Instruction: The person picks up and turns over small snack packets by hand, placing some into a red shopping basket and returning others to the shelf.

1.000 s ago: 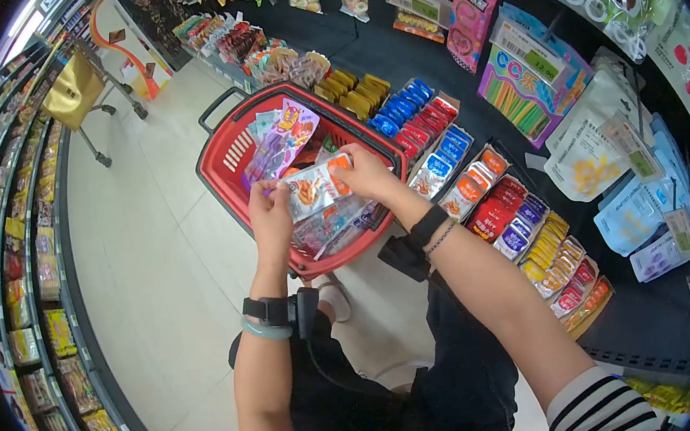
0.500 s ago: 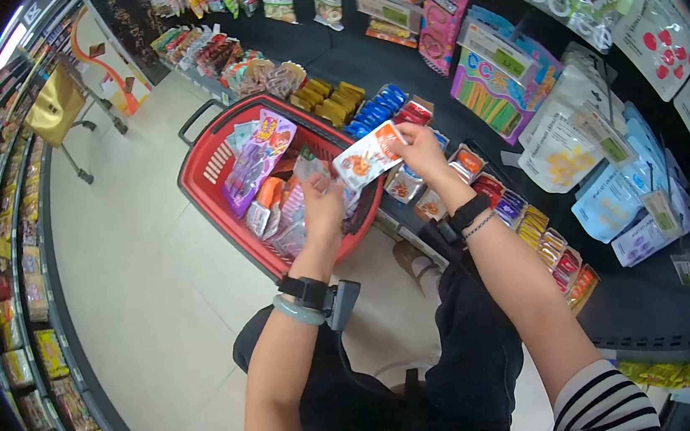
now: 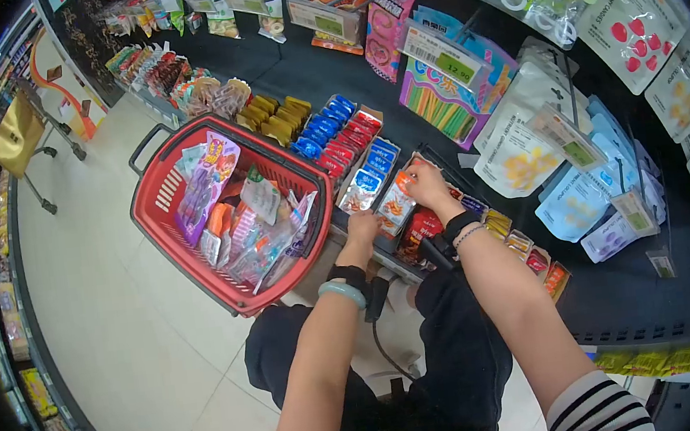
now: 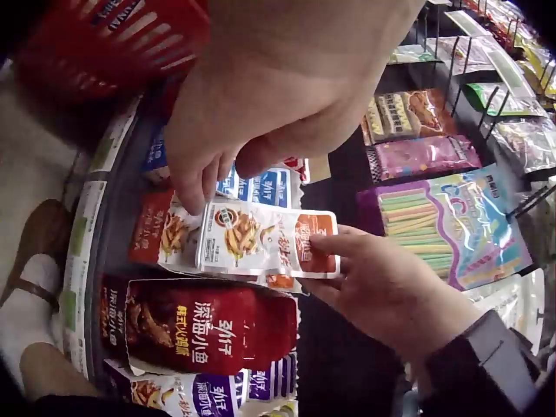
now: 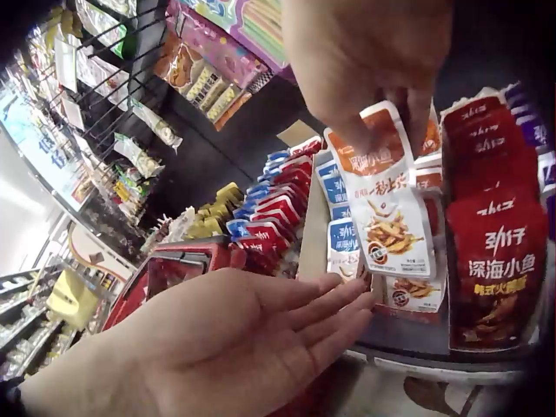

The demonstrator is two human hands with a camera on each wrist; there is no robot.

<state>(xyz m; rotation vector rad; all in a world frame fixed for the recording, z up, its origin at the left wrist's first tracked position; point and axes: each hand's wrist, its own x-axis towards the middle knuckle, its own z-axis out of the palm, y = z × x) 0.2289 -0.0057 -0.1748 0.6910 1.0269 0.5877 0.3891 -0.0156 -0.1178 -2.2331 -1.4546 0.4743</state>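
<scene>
My right hand (image 3: 428, 186) pinches the orange end of a white-and-orange snack packet (image 5: 387, 217) with small fried fish printed on it. The packet lies close over an open box of matching packets (image 5: 413, 294) on the shelf. Near the packet's lower end is my left hand (image 3: 360, 232), its fingers straight and the palm turned up in the right wrist view. Those fingertips come right at the box's front edge. Blue-and-white packets (image 3: 368, 178) stand on one side, dark red packets (image 4: 213, 326) on the other.
A red shopping basket (image 3: 164, 241) full of snack bags stands left of the shelf. Hanging bags, including colourful candy sticks (image 3: 443, 104), line the shelf's back. A cart with a gold bag (image 3: 17, 136) stands far left, beyond the tiled floor (image 3: 108, 282).
Both hands held the packet over the basket at first. The right hand has carried it right to the box on the shelf. The left hand has left the basket and followed.
</scene>
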